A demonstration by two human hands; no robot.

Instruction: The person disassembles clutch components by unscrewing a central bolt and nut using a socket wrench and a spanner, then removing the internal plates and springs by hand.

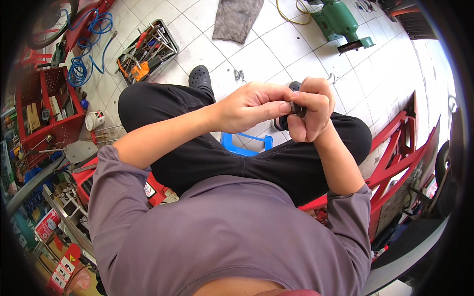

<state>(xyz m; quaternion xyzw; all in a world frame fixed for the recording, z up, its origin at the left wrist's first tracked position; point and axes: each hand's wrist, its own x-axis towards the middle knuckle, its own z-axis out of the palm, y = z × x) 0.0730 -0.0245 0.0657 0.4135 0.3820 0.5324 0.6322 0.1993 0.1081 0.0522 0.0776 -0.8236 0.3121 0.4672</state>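
Above my right knee, my two hands meet around a small dark metal part (295, 107). My left hand (252, 106) is closed, its thumb and forefinger pinching one side of the part. My right hand (316, 111) is curled closed around the other side, thumb and fingers pressed on it. Most of the part is hidden by the fingers, so its exact kind does not show. Beyond the left hand, several small metal bolts (239, 75) lie on the tiled floor. Just past the right hand is another shiny metal piece (332, 78).
A black tray (173, 43) of hand tools stands at the far left, near a coiled blue hose (79, 69). A grey cloth (237, 22) lies ahead. The green bench grinder (340, 22) is at the far right. Red metal frames (395, 143) stand to the right.
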